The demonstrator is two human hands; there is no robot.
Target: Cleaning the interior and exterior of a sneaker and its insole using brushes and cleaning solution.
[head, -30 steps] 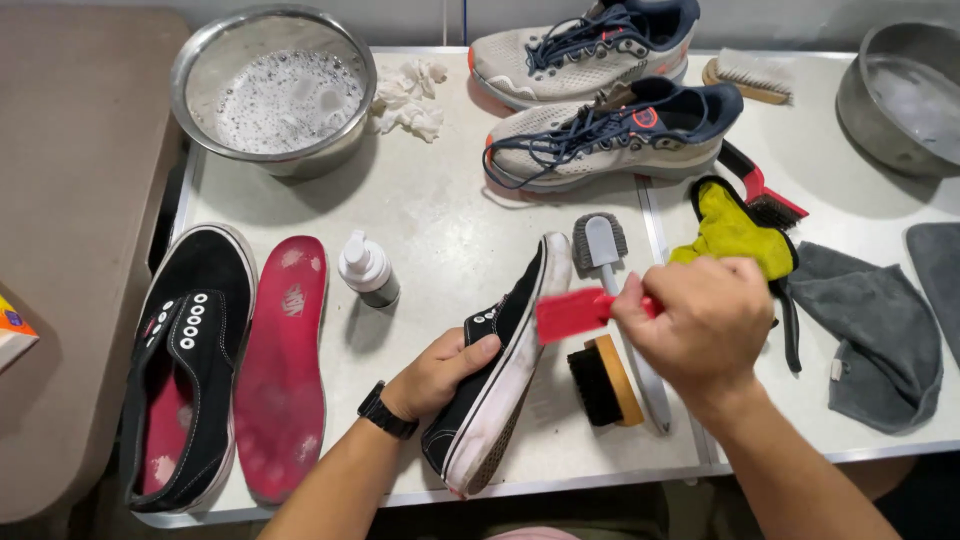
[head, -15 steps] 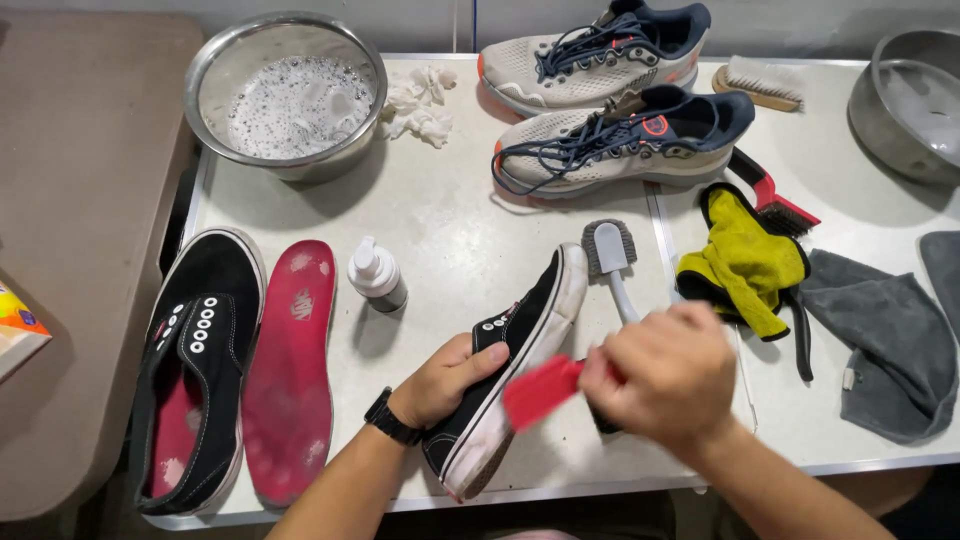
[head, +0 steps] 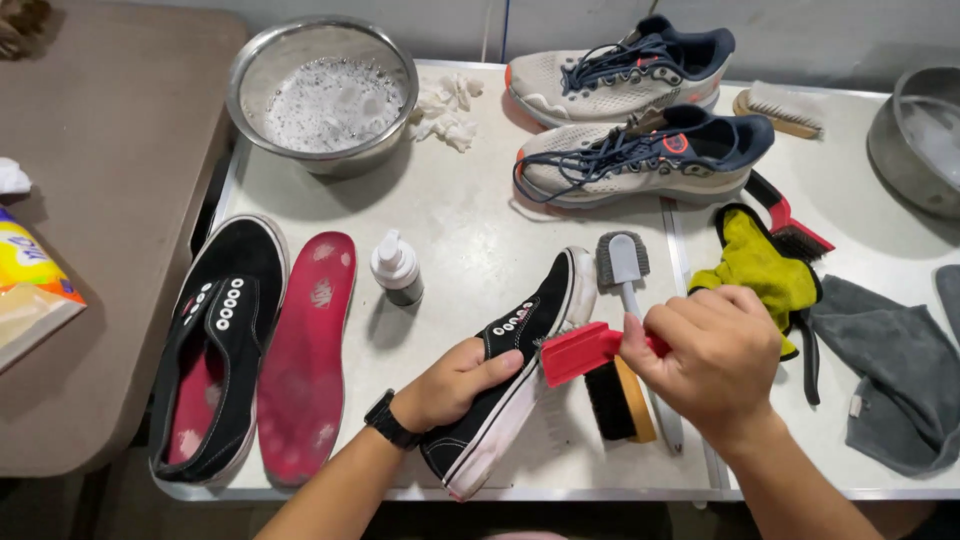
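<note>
- The white table (head: pixel 470 240) carries everything; a brown surface (head: pixel 90 200) adjoins it on the left.
- A steel bowl of suds (head: pixel 325 95) stands at the far left corner, and a second steel basin (head: pixel 915 135) at the far right edge.
- Two grey-and-navy running shoes (head: pixel 640 110) lie side by side at the back.
- A black slip-on shoe (head: pixel 215 340) and a red insole (head: pixel 310 350) lie at the near left.
- The black canvas shoe (head: pixel 525 350), with white sole and eyelets, is tipped on its side near the front edge; the left hand (head: pixel 455 385) grips its heel end.
- A grey cloth (head: pixel 890 370) and a yellow cloth (head: pixel 765 270) lie to the right.
- The right hand (head: pixel 710 360) is closed on a red brush (head: pixel 585 350), whose head touches the shoe's sole edge.
- A black-bristled wooden brush (head: pixel 620 400) and a grey long-handled brush (head: pixel 622 262) lie just beside the shoe.
- A small white bottle (head: pixel 396 268) stands between insole and shoe.
</note>
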